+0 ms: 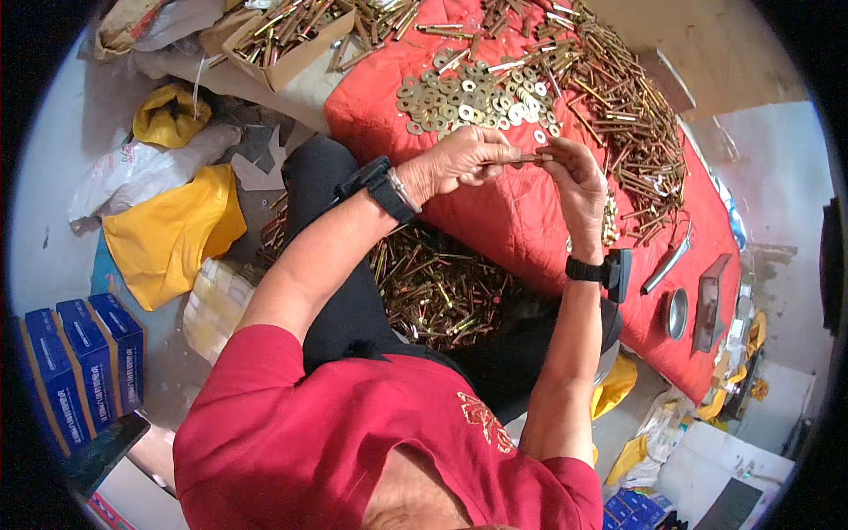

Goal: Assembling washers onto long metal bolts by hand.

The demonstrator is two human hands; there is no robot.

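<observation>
Over the red cloth (477,212), both my hands meet at a thin brass-coloured bolt (526,160). My left hand (464,163) pinches one end of it, and my right hand (580,181) has its fingertips on the other end. Whether a small part sits at the right fingertips is too small to tell. Just beyond the hands lies a spread of flat metal washers (468,99). Small gold-coloured pieces, perhaps nuts (609,221), show beside my right wrist. To the right is a long heap of metal rods or sleeves (632,110).
Between my legs lies a large pile of bolts (437,287). A cardboard box (287,57) of rods stands far left. A metal bowl (676,314), a metal tray (712,303) and a dark-handled tool (668,263) rest at right. Blue boxes (84,362) and a yellow bag (177,238) are at left.
</observation>
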